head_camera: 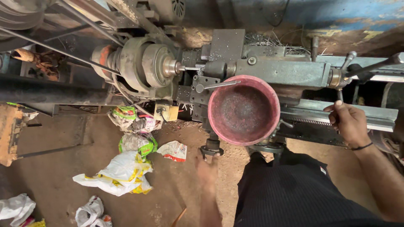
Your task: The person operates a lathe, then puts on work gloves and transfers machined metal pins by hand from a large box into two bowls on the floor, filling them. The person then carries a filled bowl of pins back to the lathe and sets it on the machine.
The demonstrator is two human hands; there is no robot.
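I see my left hand closed on the lathe's dark round handwheel (low, front of carriage), right hand fingers wrapped round a thin lever nr tailstock.

Head camera looks steeply down (close range) onto the lathe

A dirty pink bowl sits on the lathe's carriage, just right of the chuck. Metal swarf lies tangled on the far side of the machine. On the dusty floor lie crumpled bags: a white-and-yellow one, a green one and a small red-and-white packet.
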